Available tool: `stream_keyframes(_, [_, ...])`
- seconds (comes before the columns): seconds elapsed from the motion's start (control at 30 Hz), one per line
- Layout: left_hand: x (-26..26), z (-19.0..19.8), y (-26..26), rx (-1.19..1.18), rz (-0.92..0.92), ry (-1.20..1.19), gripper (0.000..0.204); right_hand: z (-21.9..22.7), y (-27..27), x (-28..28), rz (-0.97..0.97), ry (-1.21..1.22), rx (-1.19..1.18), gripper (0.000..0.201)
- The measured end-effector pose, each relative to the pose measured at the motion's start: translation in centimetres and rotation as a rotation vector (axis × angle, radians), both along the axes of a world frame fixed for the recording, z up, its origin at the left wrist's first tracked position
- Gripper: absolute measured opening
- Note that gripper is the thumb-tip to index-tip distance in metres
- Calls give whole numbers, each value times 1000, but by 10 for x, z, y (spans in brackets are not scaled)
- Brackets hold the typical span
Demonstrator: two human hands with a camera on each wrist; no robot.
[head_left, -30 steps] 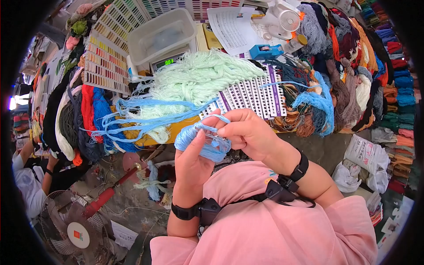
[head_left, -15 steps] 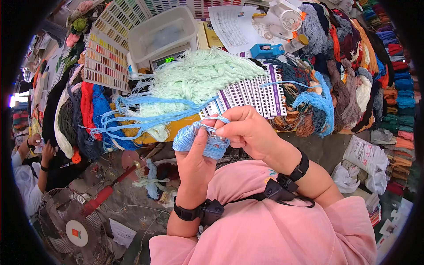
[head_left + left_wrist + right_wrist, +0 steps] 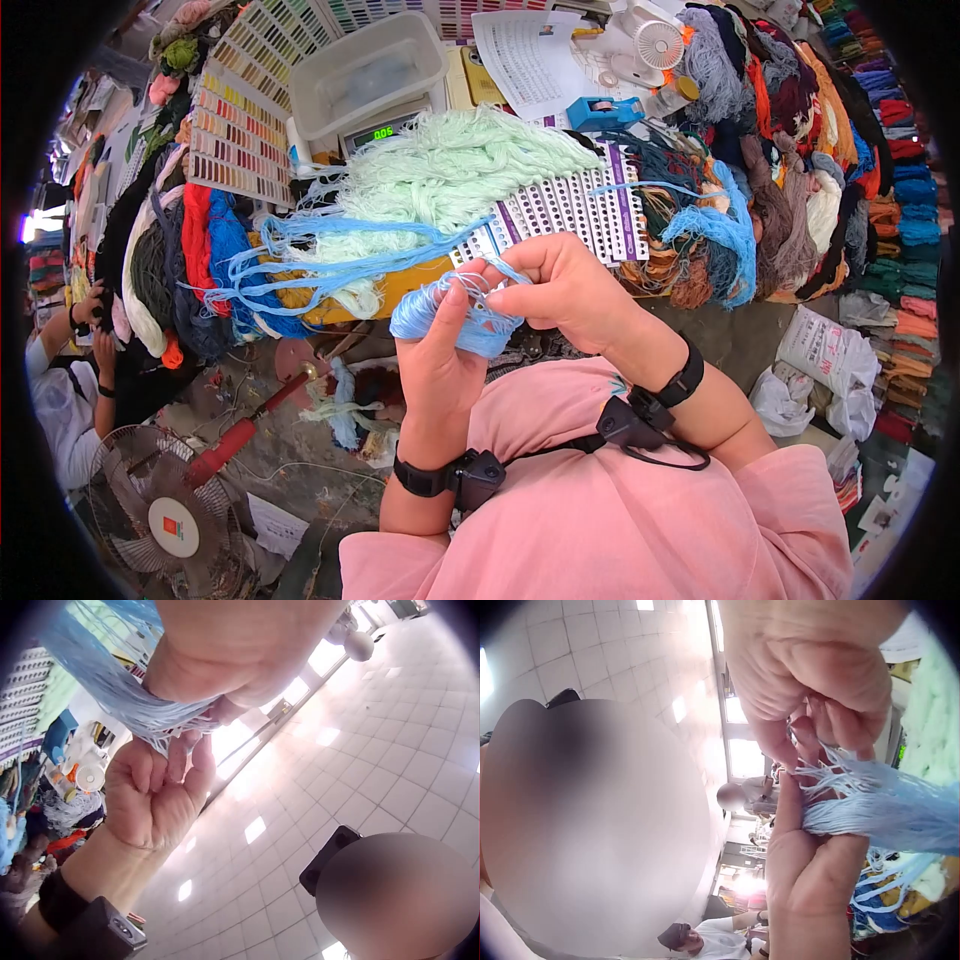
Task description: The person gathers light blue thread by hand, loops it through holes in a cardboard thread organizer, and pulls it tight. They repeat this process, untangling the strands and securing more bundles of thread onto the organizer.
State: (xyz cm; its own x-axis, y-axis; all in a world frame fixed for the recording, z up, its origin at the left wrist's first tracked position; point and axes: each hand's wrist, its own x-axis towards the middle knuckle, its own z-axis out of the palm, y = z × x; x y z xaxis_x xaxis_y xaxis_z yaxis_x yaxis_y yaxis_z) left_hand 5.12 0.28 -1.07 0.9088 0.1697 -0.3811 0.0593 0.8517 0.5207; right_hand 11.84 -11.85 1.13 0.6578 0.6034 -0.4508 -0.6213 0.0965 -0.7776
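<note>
L. hand has its fingers and thumb curled round the blue skein, held in front of the wearer's chest, just off the near edge of the bench. R. hand has thumb and forefinger pinching strands at the skein's r. end; gap narrow. Vs. 1 sec. ago: both hands in approx. same spot, skein a touch further l. Scale display now reads 0.05, up from 0.03, w/ 0.04 in between. Second person, far l., has shifted hands slightly.

Markings: printed sheet and purple-edged cards, text too small to read. Floor fan has red sq. label on hub, wording n/legible. Plastic bag, r. side, red print, also n/legible.
</note>
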Motion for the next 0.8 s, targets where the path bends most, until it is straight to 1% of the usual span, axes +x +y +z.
stream_keyframes(0.07, [0,-2,0,-3,4,-6,23,-2,-1,0,57,-129,-62,11])
stream_keyframes(0.13, [0,-3,-1,3,14,-1,22,2,0,-1,21,-97,-37,11])
stream_keyframes(0.23, [-1,-6,0,-16,7,-4,27,2,0,-2,2,-45,-22,12])
stream_keyframes(0.33, [0,1,-3,35,-30,8,23,1,-1,-2,-10,-3,5,13])
stream_keyframes(0.47, [-2,-5,-2,40,-18,-23,22,1,0,-3,-39,43,38,10])
stream_keyframes(0.57, [-2,-5,-2,28,-10,-39,21,-13,-5,-2,-40,74,147,10])
stream_keyframes(0.67, [-3,-2,0,-8,-33,-52,20,-19,-9,-1,-77,235,378,11])
stream_keyframes(0.73, [-5,-3,1,-33,-46,-59,21,-15,-13,0,-51,277,366,12])
stream_keyframes(0.8, [-6,-3,1,-116,-37,-47,26,-13,-14,0,-38,289,345,12])
